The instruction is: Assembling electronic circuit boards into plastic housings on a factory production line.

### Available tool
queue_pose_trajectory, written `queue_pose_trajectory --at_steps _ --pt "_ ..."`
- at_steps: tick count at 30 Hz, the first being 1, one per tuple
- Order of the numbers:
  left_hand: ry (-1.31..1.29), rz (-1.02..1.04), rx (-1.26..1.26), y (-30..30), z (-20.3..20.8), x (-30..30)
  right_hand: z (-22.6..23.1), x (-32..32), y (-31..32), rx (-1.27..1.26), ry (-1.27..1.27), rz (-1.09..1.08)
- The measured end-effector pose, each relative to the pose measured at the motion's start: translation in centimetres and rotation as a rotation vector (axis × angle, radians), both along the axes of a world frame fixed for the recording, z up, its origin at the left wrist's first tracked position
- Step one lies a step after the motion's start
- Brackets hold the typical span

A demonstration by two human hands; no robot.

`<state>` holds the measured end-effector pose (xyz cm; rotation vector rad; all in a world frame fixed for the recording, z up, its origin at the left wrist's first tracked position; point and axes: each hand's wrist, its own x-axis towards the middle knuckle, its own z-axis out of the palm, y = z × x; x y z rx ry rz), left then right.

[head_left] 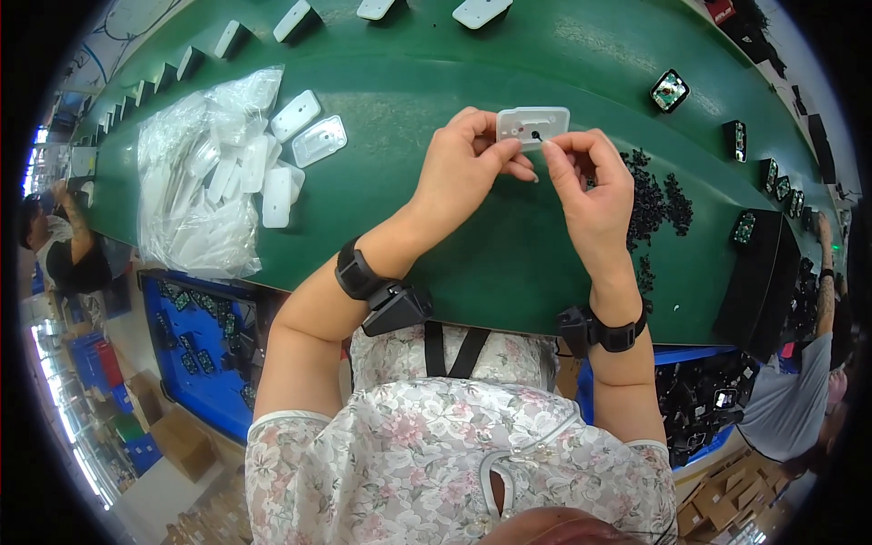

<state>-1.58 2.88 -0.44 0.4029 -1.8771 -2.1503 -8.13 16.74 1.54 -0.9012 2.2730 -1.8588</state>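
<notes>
My left hand (472,153) grips a white plastic cover (548,118) by its left end, its hollow side facing me. Against the cover's inside, my right hand (595,177) pinches a small black part (536,135) between thumb and forefinger. Right of that hand lies a spread of small black parts (647,202) on the green table. To the left, more white covers (320,139) rest beside a clear plastic bag (195,182) filled with the same kind of covers.
A green work table (391,245) spans the view. White-topped black housings (296,22) line its far side; housings with circuit boards (670,91) stand at right, near a black box (758,282). Blue bins (195,372) sit below the near edge. Other people are at both sides.
</notes>
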Motion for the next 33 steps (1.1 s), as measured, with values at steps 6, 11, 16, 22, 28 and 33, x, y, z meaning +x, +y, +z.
queue_pose_trajectory --at_steps 6,11,16,22,28,33 --pt "-0.008 -0.036 0.11 0.2 0.1 0.0 -0.1 -0.5 0.4 0.137 -0.012 0.02" --pt "0.149 -0.028 -0.019 0.8 -0.1 0.0 -0.2 -0.8 0.4 0.102 -0.078 0.02" --pt "0.267 0.008 -0.131 1.0 -0.3 -0.1 -0.1 -0.6 0.2 0.068 -0.056 0.021" --pt "0.32 0.051 -0.246 0.8 -0.2 0.0 -0.4 -0.6 -0.1 0.055 0.181 0.045" --pt "0.189 -0.027 -0.035 0.1 0.2 0.3 -0.4 -1.1 0.3 0.072 0.426 -0.093" --pt "0.162 -0.095 0.084 0.3 0.4 0.3 0.0 -1.8 0.8 0.095 0.204 0.031"
